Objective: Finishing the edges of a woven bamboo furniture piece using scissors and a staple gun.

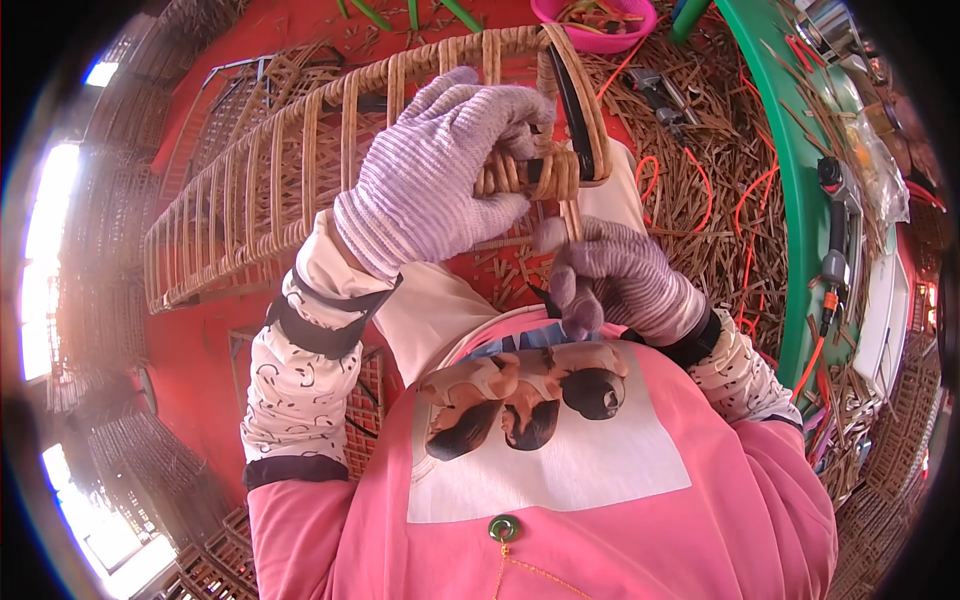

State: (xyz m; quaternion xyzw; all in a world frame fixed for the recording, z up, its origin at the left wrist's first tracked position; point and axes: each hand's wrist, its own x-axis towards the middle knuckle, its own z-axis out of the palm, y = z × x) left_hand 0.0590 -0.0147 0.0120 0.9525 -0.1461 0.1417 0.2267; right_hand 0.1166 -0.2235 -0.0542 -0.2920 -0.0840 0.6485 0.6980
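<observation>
Rattan frame point(300, 160) stretches up-left from both gloved hands, corner end at the fingers. Left hand point(435, 170), forearm angled up from lower left, wrist bent over, fingers curled tight round the wrapped corner joint point(525, 175). Right hand point(615, 280) just below and right of it, fist closed, pinching a thin rattan strip point(572, 215) pulled down from the joint. Loose cane offcuts point(700, 200) lie right of the right hand.
</observation>
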